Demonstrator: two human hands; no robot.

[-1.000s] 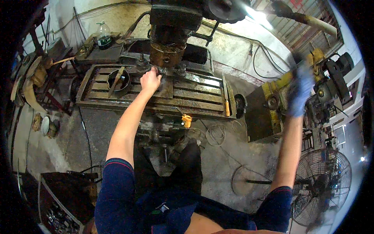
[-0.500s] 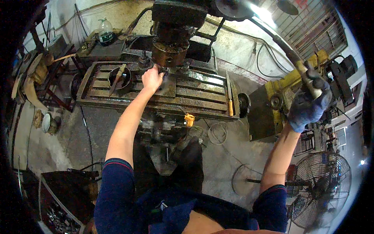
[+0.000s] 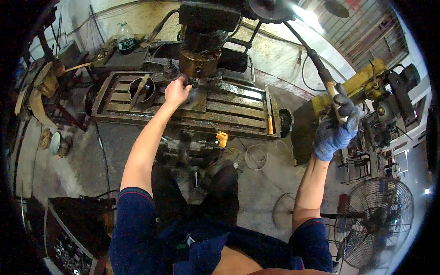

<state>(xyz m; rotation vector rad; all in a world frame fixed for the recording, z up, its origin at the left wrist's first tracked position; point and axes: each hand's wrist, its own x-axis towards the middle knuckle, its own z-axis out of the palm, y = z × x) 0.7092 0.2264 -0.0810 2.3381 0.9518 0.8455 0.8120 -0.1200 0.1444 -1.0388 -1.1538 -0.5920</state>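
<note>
My left hand (image 3: 177, 90), bare, is closed over the slotted metal table (image 3: 160, 112) of a drilling or milling machine, just below and beside its brown cylindrical spindle head (image 3: 200, 62). Whatever its fingers pinch is too small and dark to make out. On my right side, my right hand (image 3: 338, 128) wears a grey-blue glove and wraps round the pale grip of a long lever (image 3: 319, 64). The lever slopes up and away to the machine's upper part. A round pan (image 3: 147, 94) with a brush (image 3: 139, 91) across it stands on the table, left of my left hand.
A file with an orange handle (image 3: 270, 124) lies along the table's right end. A yellow fitting (image 3: 222, 138) sticks out at the front edge. A yellow machine (image 3: 316, 107) stands to the right, a floor fan (image 3: 376, 220) at lower right. A plastic bottle (image 3: 125, 39) stands back left.
My right hand has swung the lever leftward, toward my body's middle, and sits slightly lower. My left hand has shifted a little to the left, still closed near the spindle.
</note>
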